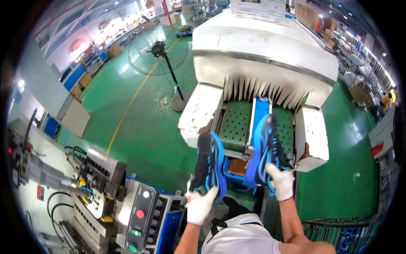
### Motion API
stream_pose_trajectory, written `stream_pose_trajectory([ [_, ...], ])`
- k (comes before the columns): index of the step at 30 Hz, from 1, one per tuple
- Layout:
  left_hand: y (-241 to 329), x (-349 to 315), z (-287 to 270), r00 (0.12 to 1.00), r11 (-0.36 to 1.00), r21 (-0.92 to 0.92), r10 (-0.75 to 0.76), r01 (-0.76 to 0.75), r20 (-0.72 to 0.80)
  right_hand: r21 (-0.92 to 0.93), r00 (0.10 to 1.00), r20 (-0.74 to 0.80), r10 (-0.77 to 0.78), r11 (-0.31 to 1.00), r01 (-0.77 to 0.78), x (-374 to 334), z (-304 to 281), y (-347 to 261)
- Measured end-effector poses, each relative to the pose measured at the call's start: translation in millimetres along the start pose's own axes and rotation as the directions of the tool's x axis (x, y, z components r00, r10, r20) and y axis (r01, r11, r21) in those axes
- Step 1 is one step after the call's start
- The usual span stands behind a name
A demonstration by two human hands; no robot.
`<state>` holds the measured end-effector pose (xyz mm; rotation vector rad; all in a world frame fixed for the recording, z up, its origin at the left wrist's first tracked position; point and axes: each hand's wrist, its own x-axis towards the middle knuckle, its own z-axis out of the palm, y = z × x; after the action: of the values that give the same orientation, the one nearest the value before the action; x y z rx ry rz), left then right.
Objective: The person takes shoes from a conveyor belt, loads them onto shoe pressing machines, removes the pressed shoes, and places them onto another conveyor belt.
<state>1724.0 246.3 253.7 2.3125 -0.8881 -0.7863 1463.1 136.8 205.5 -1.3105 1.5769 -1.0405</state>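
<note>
My left hand (202, 204), in a white knit glove, is closed around the heel end of a black shoe (205, 163) with a bright blue sole. Its toe points away from me, and the sole is turned toward the right. In my right hand (281, 182), gloved the same way, is a second black and blue shoe (265, 148), gripped near its heel with the blue sole facing left. Both shoes are held apart at the mouth of a white machine (262, 40). The right shoe's toe overlaps the blue strip between two green perforated conveyor belts (235, 122).
Hanging flaps (249, 88) curtain the machine's opening, between white side housings (314, 137). At left stands another machine with a button panel (139, 216) and hoses. A black pedestal fan (158, 50) stands on the green floor. Racks (359, 70) line the far right.
</note>
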Motion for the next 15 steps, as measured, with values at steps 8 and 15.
stream_pose_trajectory([
  [8, 183.3, 208.8, 149.4, 0.779, 0.775, -0.088, 0.625, -0.626, -0.051, -0.626, 0.963, -0.261, -0.074, 0.772, -0.110, 225.2, -50.2, -25.6],
  [15, 126.0, 228.9, 136.5, 0.677, 0.681, -0.072, 0.701, -0.729, -0.223, -0.781, 0.945, -0.080, -0.316, 0.610, 0.137, 282.3, 31.9, -50.7],
])
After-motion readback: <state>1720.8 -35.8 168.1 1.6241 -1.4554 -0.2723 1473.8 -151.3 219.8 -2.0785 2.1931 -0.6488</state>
